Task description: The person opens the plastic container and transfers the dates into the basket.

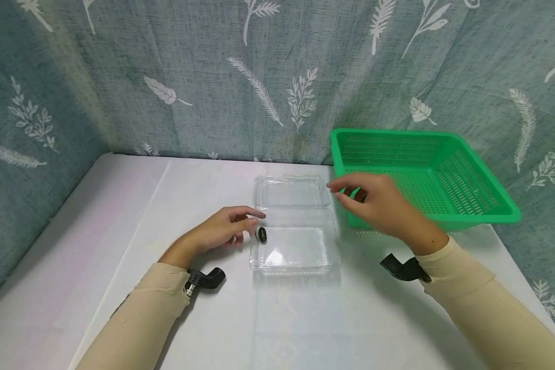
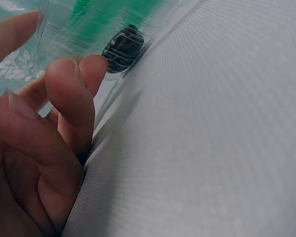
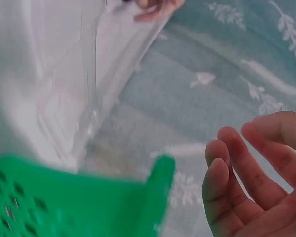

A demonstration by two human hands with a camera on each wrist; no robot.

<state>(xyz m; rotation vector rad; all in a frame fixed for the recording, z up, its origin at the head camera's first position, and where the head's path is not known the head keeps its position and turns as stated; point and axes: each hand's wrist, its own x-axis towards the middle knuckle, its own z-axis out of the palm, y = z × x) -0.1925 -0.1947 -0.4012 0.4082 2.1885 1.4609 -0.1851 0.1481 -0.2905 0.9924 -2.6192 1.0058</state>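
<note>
An open clear plastic clamshell box (image 1: 300, 257) lies in the middle of the white table, its lid (image 1: 290, 191) folded back flat. A small dark oval object (image 1: 261, 235) sits inside the box against its left wall; through the wall it shows as a dark ribbed lump (image 2: 123, 48). My left hand (image 1: 254, 218) rests on the table at the box's left rim, index finger touching the rim, other fingers (image 2: 64, 94) loosely curled and holding nothing. My right hand (image 1: 339, 187) hovers beside the lid's right corner, fingers (image 3: 237, 148) relaxed, palm empty.
A green perforated basket (image 1: 485, 205) stands at the back right, tilted up against the leaf-print curtain (image 1: 277, 77); its corner (image 3: 158, 173) is just under my right hand. The white table (image 1: 120, 231) runs left and forward to its edges.
</note>
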